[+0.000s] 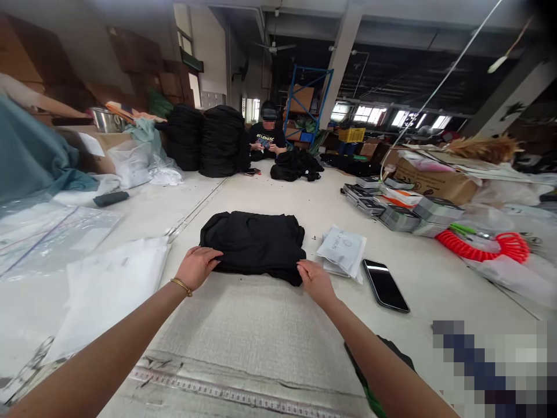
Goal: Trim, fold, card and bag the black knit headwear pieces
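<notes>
The left hand (198, 268) and the right hand (315, 283) are being held well apart, one at each end of the near edge of a black garment (255, 247). Both are resting on the cloth with the fingers curved over it, though whether a fold is being pinched cannot be told from this view. The garment is lying directly ahead of both hands, its long axis running side to side, and neither hand is clearly nearer to it. Both forearms are being extended forward and inward from the lower corners of the view, with a gold bangle (181, 285) being worn on the left wrist.

A printed measuring strip (217, 390) is being shown nearest, along the edge of a pale woven mat (248, 331), on which the garment is lying. A phone (385, 285) and a flat packet (342, 251) are lying just right of the garment, while a white sheet (108, 290) and clear plastic (52, 244) are spread to the left. A red coiled hose (483, 247) is lying farther right. Far ahead, a seated person (267, 130) is working beside two stacks of black garments (221, 142).
</notes>
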Available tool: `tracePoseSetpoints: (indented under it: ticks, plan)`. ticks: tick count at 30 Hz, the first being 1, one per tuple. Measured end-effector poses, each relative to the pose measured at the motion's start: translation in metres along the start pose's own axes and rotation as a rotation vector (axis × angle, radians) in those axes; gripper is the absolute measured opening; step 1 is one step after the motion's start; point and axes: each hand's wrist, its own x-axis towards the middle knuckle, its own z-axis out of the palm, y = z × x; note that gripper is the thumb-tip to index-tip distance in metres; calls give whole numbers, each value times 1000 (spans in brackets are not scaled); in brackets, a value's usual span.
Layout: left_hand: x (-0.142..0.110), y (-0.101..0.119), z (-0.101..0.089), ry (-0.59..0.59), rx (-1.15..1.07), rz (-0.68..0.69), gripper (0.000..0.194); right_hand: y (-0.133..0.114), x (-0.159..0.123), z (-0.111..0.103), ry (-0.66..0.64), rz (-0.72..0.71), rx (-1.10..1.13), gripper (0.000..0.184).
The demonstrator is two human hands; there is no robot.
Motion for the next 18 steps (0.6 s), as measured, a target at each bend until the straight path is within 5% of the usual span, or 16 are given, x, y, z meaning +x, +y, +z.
tracePoseSetpoints:
  ticks: [5,8,13,18]
  plan:
    - [-13,5,-23,79,-7,11,25,-21,0,-11,154,14,128,22]
    - [-43,16,-47,177,-23,69,21,-42,-24,-29,212,-21,179,21]
    - [-143,41,-89,171,-104,122,11,-75,-117,-62,276,-121,236,22]
    - [-238,67,-111,-76,-316,-207,19,-102,-200,-76,254,202,240,19]
